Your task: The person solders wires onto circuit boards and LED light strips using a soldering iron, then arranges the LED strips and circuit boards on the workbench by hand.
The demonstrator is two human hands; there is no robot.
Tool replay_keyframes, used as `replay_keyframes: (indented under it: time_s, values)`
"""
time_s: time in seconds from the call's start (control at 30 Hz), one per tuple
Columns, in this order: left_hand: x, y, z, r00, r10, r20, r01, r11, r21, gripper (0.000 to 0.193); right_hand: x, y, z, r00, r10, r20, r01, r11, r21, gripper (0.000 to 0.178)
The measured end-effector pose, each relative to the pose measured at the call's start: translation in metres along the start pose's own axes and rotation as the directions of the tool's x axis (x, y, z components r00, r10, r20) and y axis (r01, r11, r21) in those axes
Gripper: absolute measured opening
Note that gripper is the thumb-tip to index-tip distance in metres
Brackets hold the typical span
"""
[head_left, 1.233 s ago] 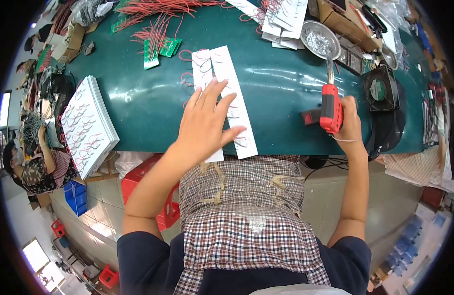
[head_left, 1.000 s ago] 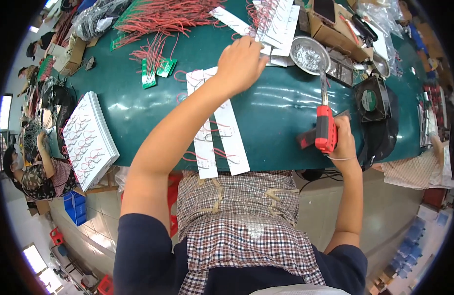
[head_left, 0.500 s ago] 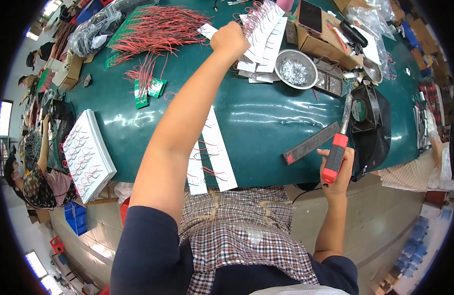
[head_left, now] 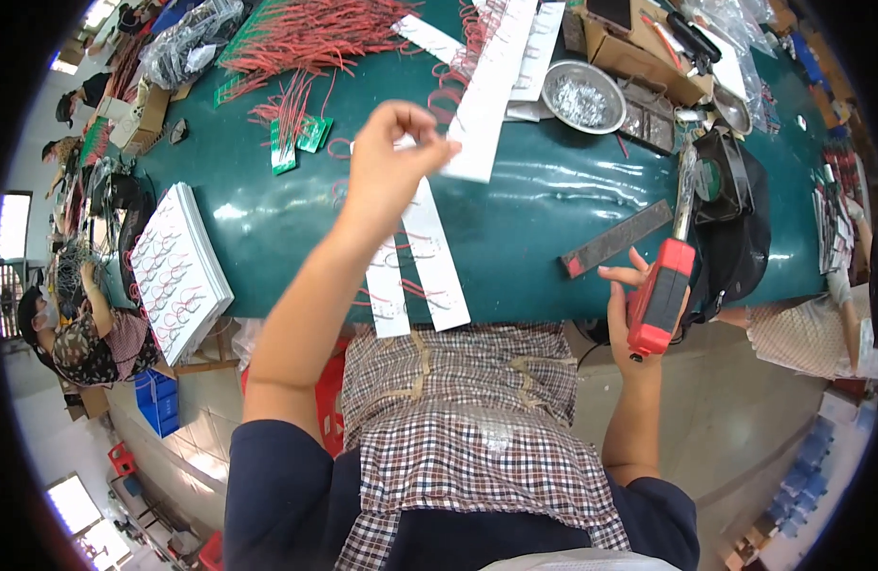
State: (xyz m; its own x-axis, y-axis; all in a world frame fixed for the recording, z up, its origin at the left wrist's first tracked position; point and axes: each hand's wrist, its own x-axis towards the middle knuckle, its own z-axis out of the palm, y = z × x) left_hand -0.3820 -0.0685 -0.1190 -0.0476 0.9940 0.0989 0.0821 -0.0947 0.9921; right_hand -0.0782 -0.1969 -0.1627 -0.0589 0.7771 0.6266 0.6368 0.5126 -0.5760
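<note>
My left hand [head_left: 393,162] is closed at the fingertips on the left edge of a long white strip [head_left: 496,90] with red wires along its side. The strip lies slanted, its near end toward me. Below that hand, two white strips with red and dark wire loops, a left one [head_left: 386,290] and a right one [head_left: 433,262], lie side by side at the table's front edge. In my right hand [head_left: 634,305] is a red-and-black hand tool [head_left: 662,295] with a long metal shaft pointing away from me. The index finger and thumb of that hand stretch out beside its handle.
A metal bowl [head_left: 584,97] of silvery bits stands near a cardboard box [head_left: 639,57]. A dark bar [head_left: 618,240] lies before a black bag [head_left: 739,228]. Stacked white boards [head_left: 180,276] stand left; red-wired green boards [head_left: 315,38] pile up behind. Co-workers sit at far left.
My left hand has come back toward me from the far pile, and a white strip has come nearer with it. The right hand keeps the tool, tilted slightly differently. The view has shifted slightly.
</note>
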Motion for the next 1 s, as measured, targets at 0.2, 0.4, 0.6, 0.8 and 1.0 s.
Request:
replay_keyframes:
  time_s: [0.2,0.4,0.6,0.8,1.0]
  values:
    - [-0.139,-0.031,0.034,0.942,-0.31,0.125,0.315,0.949,-0.018,0.027,-0.004,-0.018,0.035,0.992,0.11,0.06,-0.117,0.986,0.118,0.059]
    - [-0.16,-0.013,0.038,0.913,-0.127,0.387,-0.004,0.947,0.32,0.032,0.008,-0.037,0.072,0.969,0.183,0.163,-0.15,0.969,-0.198,0.073]
    - [-0.14,-0.011,0.021,0.939,0.062,0.339,-0.259,0.776,0.575,0.016,0.008,-0.043,0.095,0.94,0.253,0.229,-0.174,0.933,-0.315,0.077]
    - [-0.108,-0.029,0.009,0.831,0.248,0.498,-0.536,0.597,0.597,0.02,0.01,-0.039,0.094,0.964,0.247,0.097,-0.206,0.927,-0.312,0.067]
    - [-0.086,-0.059,0.035,0.656,0.462,0.597,-0.754,0.422,0.503,0.022,0.024,-0.047,0.097,0.904,0.413,0.109,-0.361,0.875,-0.322,0.073]
